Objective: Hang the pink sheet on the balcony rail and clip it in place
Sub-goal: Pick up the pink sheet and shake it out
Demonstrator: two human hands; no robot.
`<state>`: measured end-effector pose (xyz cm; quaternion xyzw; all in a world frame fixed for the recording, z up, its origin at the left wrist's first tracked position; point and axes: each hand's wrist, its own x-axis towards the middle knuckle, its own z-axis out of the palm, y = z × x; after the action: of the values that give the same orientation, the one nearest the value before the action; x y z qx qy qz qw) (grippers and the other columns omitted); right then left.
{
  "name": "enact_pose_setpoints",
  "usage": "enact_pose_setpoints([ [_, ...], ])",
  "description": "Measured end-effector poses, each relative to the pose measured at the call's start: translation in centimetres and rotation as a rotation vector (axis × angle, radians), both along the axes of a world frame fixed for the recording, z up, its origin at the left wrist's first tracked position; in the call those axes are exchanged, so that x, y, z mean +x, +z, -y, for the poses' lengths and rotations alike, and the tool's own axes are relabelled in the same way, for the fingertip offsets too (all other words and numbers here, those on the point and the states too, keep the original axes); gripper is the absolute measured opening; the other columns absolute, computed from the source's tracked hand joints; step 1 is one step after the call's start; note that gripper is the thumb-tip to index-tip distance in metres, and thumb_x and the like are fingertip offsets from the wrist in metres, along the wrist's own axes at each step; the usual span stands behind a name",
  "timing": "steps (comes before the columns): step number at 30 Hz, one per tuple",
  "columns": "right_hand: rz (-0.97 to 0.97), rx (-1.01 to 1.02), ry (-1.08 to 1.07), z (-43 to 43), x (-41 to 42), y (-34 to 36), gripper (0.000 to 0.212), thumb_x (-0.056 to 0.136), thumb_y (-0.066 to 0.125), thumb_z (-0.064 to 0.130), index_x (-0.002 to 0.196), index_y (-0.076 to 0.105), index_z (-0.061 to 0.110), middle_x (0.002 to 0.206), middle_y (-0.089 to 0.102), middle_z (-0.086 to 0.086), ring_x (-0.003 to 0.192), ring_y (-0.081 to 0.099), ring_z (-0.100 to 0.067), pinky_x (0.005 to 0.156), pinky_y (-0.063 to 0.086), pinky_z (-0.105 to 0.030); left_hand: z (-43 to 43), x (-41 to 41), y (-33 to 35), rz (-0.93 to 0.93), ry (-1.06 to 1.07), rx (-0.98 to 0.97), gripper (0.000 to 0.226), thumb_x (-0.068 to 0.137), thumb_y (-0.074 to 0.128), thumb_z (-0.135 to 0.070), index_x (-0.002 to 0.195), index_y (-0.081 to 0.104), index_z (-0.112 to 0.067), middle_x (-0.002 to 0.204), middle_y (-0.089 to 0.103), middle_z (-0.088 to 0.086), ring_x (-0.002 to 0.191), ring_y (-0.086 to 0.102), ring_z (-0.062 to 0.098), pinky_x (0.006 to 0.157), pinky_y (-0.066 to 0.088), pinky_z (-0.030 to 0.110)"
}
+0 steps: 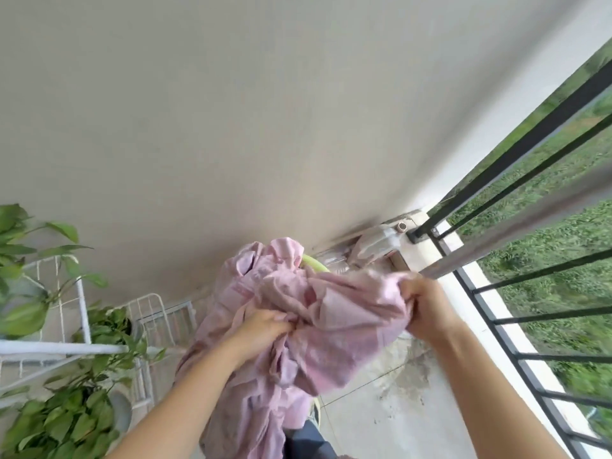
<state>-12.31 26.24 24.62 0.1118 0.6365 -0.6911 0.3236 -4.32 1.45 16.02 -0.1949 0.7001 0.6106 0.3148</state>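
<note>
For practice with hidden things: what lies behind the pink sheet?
A green curved edge peeks out behind the pink sheet; the rest is covered, its identity unclear.

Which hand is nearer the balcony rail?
The right hand, gripping an edge of the pink sheet right beside the grey rail; the left hand grips its bunched middle, farther over toward the leafy plants.

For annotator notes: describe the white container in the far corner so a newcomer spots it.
Follow the black railing on the right down to where it meets the beige wall. In that corner, just past the bunched pink sheet, sits the white container, the only thing there with a small round brownish neck.
</note>
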Motion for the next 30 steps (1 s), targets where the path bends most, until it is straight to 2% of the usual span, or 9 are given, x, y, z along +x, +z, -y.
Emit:
enact_pose_setpoints([
  [4, -0.043, 0.663, 0.223, -0.2, 1.3, -8.6, 0.018, 0.068, 0.047, 0.000, 0.052, 0.050, 0.005, 0.055, 0.049, -0.005, 0.056, 0.046, -0.015, 0.057, 0.037, -0.029, -0.7, -1.3, -5.9, 0.068, 0.088, -0.234, 0.009, 0.071, 0.068, -0.022, 0.079, 0.063, -0.021, 0.079, 0.069, -0.002, 0.077, 0.063, 0.014, 0.085, 0.051, 0.033],
  [10, -0.174, 0.872, 0.038, 4.4, 1.0, -13.9, 0.037, 0.082, 0.049, 0.009, 0.115, 0.061, 0.022, 0.113, 0.061, -0.003, 0.108, 0.055, -0.024, 0.090, 0.044, -0.036, 2.6, -6.6, -12.7, -0.114, 0.535, -0.776, 0.040, 0.087, 0.057, -0.014, 0.126, 0.054, -0.009, 0.131, 0.052, 0.018, 0.127, 0.039, 0.035, 0.103, 0.023, 0.035],
  [14, -0.326, 0.710, 0.418, 8.4, 1.7, -15.5, 0.074, 0.072, 0.053, 0.043, 0.142, 0.028, 0.050, 0.151, 0.022, 0.009, 0.137, 0.025, -0.017, 0.110, 0.032, -0.037, 6.0, -7.9, -19.0, 0.175, 0.038, -0.939, 0.063, 0.088, 0.056, -0.036, 0.145, 0.029, -0.038, 0.159, 0.012, 0.008, 0.143, 0.004, 0.037, 0.112, 0.014, 0.054],
  [16, -0.362, 0.818, 0.692, 9.8, 2.1, -17.5, 0.081, 0.076, 0.060, 0.050, 0.143, 0.015, 0.057, 0.158, 0.002, 0.010, 0.145, 0.007, -0.020, 0.116, 0.023, -0.044, 6.9, -7.9, -20.9, 0.220, -0.144, -0.946, 0.037, 0.093, 0.050, -0.035, 0.130, 0.050, -0.038, 0.153, 0.030, 0.009, 0.143, 0.010, 0.038, 0.111, 0.016, 0.059],
  [19, -0.326, 0.975, 0.864, 10.4, 2.3, -20.7, 0.079, 0.085, 0.058, 0.036, 0.146, 0.011, 0.053, 0.160, -0.009, 0.009, 0.147, -0.001, -0.024, 0.115, 0.022, -0.053, 7.9, -8.5, -20.2, 0.045, 0.164, -0.748, 0.023, 0.097, 0.046, -0.023, 0.103, 0.064, -0.011, 0.112, 0.064, 0.020, 0.113, 0.055, 0.037, 0.090, 0.042, 0.039],
  [21, -0.310, 1.052, 0.853, 9.7, 2.2, -22.2, 0.075, 0.085, 0.053, 0.012, 0.146, 0.023, 0.044, 0.158, 0.013, 0.001, 0.142, 0.021, -0.027, 0.106, 0.038, -0.045, 9.1, -8.7, -16.2, -0.071, 0.379, -0.521, 0.021, 0.099, 0.046, -0.019, 0.103, 0.065, -0.010, 0.108, 0.068, 0.016, 0.103, 0.062, 0.029, 0.080, 0.042, 0.030],
  [24, -0.238, 1.004, 0.598, 8.3, 1.4, -21.7, 0.061, 0.072, 0.044, -0.003, 0.120, 0.061, 0.031, 0.119, 0.062, -0.002, 0.110, 0.058, -0.027, 0.078, 0.047, -0.029, 10.5, -7.3, -7.9, -0.152, 0.528, -0.115, 0.023, 0.100, 0.046, -0.024, 0.112, 0.065, -0.021, 0.113, 0.069, -0.004, 0.105, 0.063, 0.010, 0.093, 0.045, 0.030],
  [26, -0.178, 0.957, 0.370, 7.8, 0.4, -19.5, 0.049, 0.066, 0.039, -0.001, 0.087, 0.070, 0.031, 0.086, 0.068, 0.004, 0.083, 0.063, -0.020, 0.060, 0.041, -0.023, 10.3, -6.1, -2.8, -0.194, 0.530, 0.079, 0.025, 0.098, 0.047, -0.024, 0.114, 0.065, -0.023, 0.114, 0.070, -0.004, 0.106, 0.064, 0.011, 0.092, 0.046, 0.031],
  [30, -0.131, 0.691, 0.064, 7.5, -2.3, -11.9, 0.025, 0.084, 0.053, 0.003, 0.081, 0.076, 0.013, 0.078, 0.074, -0.002, 0.078, 0.067, -0.019, 0.070, 0.049, -0.028, 8.9, -5.0, 6.4, -0.275, 0.555, 0.345, 0.027, 0.083, 0.051, -0.018, 0.096, 0.074, -0.018, 0.102, 0.073, 0.003, 0.095, 0.069, 0.015, 0.079, 0.055, 0.023],
])
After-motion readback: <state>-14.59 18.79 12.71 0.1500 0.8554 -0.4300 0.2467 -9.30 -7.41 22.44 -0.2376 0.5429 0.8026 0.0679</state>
